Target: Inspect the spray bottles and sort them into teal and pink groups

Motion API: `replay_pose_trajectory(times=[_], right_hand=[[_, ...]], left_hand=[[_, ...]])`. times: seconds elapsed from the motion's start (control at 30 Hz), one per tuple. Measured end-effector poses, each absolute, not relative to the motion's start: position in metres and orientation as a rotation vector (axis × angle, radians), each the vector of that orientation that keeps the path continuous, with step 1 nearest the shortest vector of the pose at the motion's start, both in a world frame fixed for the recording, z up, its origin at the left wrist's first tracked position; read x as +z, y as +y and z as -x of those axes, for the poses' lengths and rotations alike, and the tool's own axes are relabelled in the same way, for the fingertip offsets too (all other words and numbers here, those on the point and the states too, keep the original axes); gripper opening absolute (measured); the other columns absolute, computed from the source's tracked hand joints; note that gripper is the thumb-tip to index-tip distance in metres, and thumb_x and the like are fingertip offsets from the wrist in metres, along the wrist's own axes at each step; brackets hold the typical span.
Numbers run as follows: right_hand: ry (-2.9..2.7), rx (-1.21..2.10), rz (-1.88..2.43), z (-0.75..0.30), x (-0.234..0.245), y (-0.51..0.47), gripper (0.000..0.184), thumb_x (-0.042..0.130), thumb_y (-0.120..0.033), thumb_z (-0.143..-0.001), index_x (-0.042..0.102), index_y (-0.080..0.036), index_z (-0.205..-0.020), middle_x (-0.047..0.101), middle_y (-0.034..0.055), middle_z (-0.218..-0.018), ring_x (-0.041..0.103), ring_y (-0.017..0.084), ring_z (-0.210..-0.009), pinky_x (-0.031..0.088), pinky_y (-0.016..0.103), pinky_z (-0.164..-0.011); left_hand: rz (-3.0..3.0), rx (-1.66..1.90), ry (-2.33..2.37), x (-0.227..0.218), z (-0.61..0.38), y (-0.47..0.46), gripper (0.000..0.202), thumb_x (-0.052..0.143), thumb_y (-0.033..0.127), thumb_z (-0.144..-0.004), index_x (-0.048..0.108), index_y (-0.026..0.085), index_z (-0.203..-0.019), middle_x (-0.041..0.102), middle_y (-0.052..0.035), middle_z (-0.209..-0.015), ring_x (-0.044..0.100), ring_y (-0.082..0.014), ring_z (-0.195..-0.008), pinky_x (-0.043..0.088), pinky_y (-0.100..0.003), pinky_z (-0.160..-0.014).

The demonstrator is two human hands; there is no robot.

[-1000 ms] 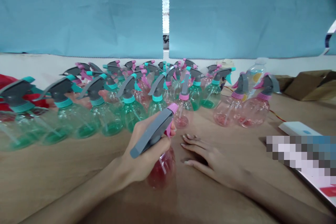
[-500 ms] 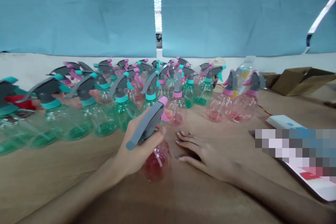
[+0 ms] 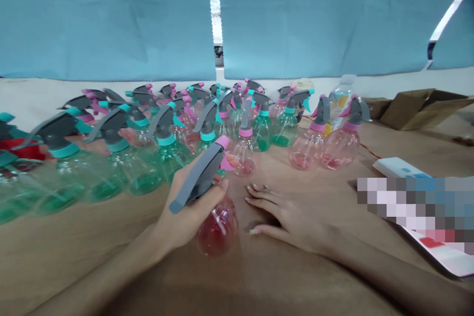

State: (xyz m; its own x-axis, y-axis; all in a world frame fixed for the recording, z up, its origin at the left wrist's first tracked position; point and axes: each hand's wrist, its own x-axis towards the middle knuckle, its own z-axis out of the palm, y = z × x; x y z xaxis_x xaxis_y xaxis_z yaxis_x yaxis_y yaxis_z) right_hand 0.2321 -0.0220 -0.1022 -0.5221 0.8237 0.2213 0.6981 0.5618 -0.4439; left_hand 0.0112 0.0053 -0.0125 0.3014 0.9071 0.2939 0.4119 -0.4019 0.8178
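Note:
My left hand (image 3: 188, 210) is wrapped round the neck of a pink spray bottle (image 3: 215, 224) with a grey trigger head (image 3: 196, 175) and a pink nozzle; one finger rests on the trigger. The bottle stands on the brown table (image 3: 92, 247) just in front of me. My right hand (image 3: 285, 215) lies flat on the table right of the bottle, fingers stretched out and holding nothing.
Several green and pink spray bottles (image 3: 163, 143) crowd the table behind my hands, with two pink ones (image 3: 329, 143) apart at the right. A white box (image 3: 398, 168) and a printed sheet lie at the right, brown cardboard (image 3: 418, 106) behind. Blue curtains (image 3: 111, 15) hang at the back.
The view has drifted a little to the right, so everything sits further left in the picture. My left hand's grip on the bottle and my right hand's flat rest are unchanged.

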Motion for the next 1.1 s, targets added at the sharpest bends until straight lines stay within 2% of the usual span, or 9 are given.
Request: replay_pose_trajectory(times=[0.27, 0.47, 0.63, 0.8, 0.9, 1.03, 1.1], right_hand=[[-2.411, 0.414, 1.270, -0.233, -0.103, -0.023, 0.067, 0.049, -0.060, -0.083, 0.044, -0.018, -0.135, 0.037, 0.0069, -0.145, 0.032, 0.024, -0.134, 0.029, 0.044, -0.110], [-2.394, 0.422, 1.258, -0.233, -0.103, -0.023, 0.065, 0.051, -0.058, -0.083, 0.044, -0.020, -0.135, 0.039, 0.0069, -0.144, 0.034, 0.024, -0.133, 0.030, 0.045, -0.109], [-2.414, 0.399, 1.263, -0.233, -0.103, -0.023, 0.065, 0.049, -0.059, -0.084, 0.044, -0.018, -0.135, 0.038, 0.0070, -0.144, 0.034, 0.024, -0.133, 0.029, 0.044, -0.110], [-2.387, 0.410, 1.269, -0.233, -0.103, -0.024, 0.064, 0.051, -0.058, -0.083, 0.045, -0.020, -0.135, 0.040, 0.0063, -0.144, 0.034, 0.024, -0.133, 0.030, 0.045, -0.109], [-2.382, 0.408, 1.260, -0.234, -0.105, -0.024, 0.063, 0.051, -0.057, -0.083, 0.044, -0.021, -0.135, 0.039, 0.0059, -0.144, 0.033, 0.024, -0.133, 0.030, 0.045, -0.109], [-2.388, 0.425, 1.267, -0.234, -0.107, -0.024, 0.063, 0.051, -0.057, -0.084, 0.044, -0.022, -0.136, 0.038, 0.0056, -0.145, 0.032, 0.024, -0.134, 0.029, 0.045, -0.110], [-2.388, 0.437, 1.281, -0.233, -0.106, -0.024, 0.063, 0.051, -0.057, -0.084, 0.044, -0.021, -0.136, 0.038, 0.0056, -0.145, 0.032, 0.023, -0.134, 0.028, 0.044, -0.110]], left_hand=[[-2.025, 1.044, 1.166, -0.006, -0.014, 0.004, 0.007, 0.054, 0.030, -0.075, 0.051, 0.024, -0.079, 0.059, 0.0035, -0.070, 0.055, -0.0156, -0.060, 0.043, -0.028, -0.056], [-2.001, 1.029, 1.158, -0.004, -0.015, 0.003, 0.007, 0.052, 0.030, -0.076, 0.050, 0.024, -0.077, 0.056, 0.0043, -0.065, 0.052, -0.0146, -0.055, 0.038, -0.026, -0.049], [-1.987, 1.030, 1.148, -0.008, -0.014, 0.004, 0.005, 0.053, 0.028, -0.077, 0.051, 0.025, -0.079, 0.054, 0.0047, -0.067, 0.052, -0.0145, -0.059, 0.038, -0.026, -0.052], [-1.994, 1.025, 1.186, -0.003, -0.016, 0.002, 0.008, 0.051, 0.030, -0.075, 0.047, 0.024, -0.073, 0.052, 0.0044, -0.064, 0.051, -0.0146, -0.056, 0.039, -0.027, -0.051], [-2.028, 0.996, 1.179, 0.000, -0.017, 0.001, 0.007, 0.048, 0.029, -0.075, 0.050, 0.025, -0.080, 0.054, 0.0046, -0.065, 0.053, -0.0156, -0.056, 0.040, -0.027, -0.052], [-2.033, 0.921, 1.145, 0.002, -0.017, 0.000, 0.024, 0.047, 0.026, -0.075, 0.052, 0.027, -0.098, 0.054, 0.0062, -0.060, 0.053, -0.0158, -0.052, 0.040, -0.027, -0.050], [-2.031, 0.908, 1.147, 0.002, -0.017, 0.000, 0.025, 0.047, 0.027, -0.074, 0.052, 0.027, -0.099, 0.054, 0.0062, -0.058, 0.053, -0.0159, -0.052, 0.040, -0.027, -0.049]])
